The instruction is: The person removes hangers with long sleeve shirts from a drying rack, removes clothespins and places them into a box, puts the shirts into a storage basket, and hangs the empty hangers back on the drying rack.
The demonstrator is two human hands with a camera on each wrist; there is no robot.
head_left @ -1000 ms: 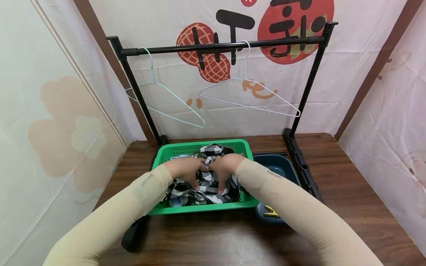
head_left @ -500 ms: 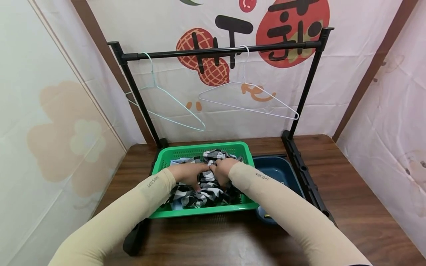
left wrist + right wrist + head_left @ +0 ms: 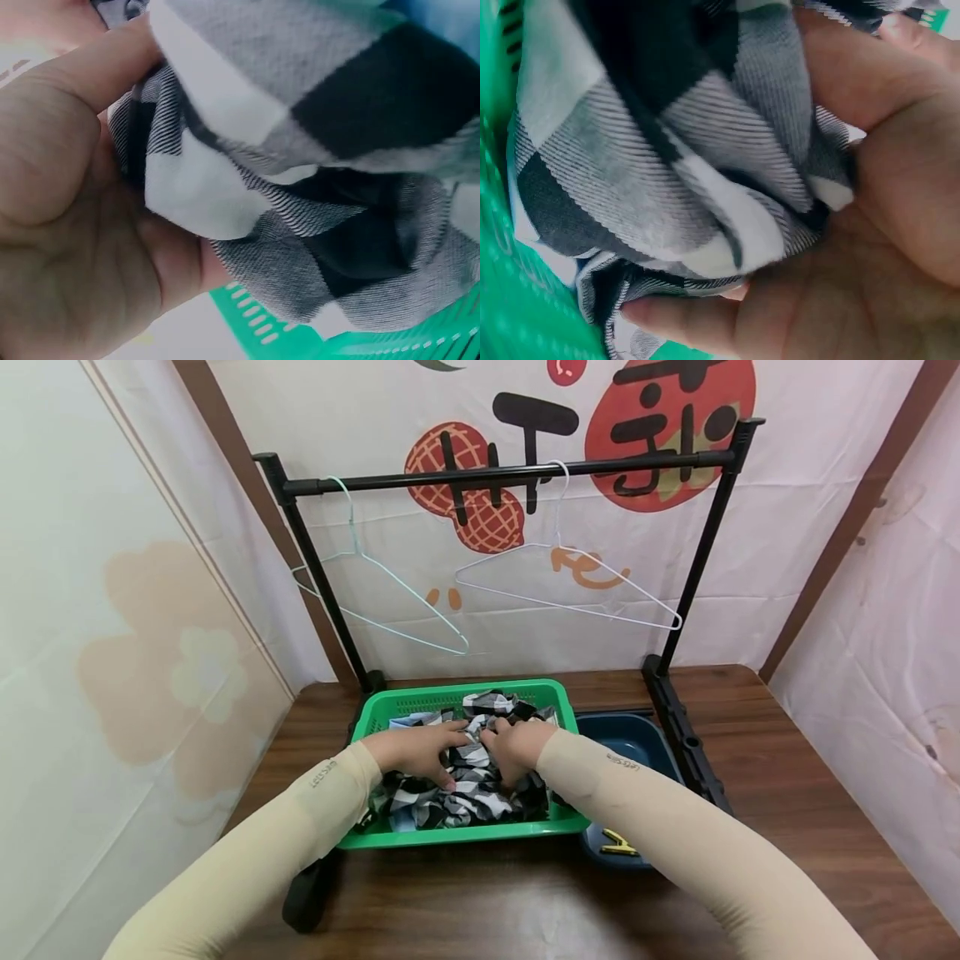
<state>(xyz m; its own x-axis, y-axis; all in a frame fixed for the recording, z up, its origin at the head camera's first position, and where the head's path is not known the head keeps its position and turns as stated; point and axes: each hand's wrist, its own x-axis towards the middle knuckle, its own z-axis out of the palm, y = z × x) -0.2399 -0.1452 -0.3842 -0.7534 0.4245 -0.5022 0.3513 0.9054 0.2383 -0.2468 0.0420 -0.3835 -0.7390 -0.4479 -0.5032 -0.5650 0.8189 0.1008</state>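
A crumpled black, white and grey checked garment lies in a green plastic basket. My left hand holds its left part, with cloth between thumb and fingers in the left wrist view. From the right, my right hand grips the same bunched fabric. In the right wrist view, folds of the checked garment lie against the palm, and one finger reaches under them. Some fingertips are hidden by cloth. Light blue fabric shows beside the checked garment inside the basket.
Behind the basket stands a black garment rack. A mint hanger and a white hanger hang from its bar. A dark blue basin sits to the right, with a yellow clip inside. Everything stands on a wooden table.
Both hands stay on the checked garment in the basket. They drew closer together half a second ago and are now slightly farther apart, with fingers more spread. The view has shifted a little.
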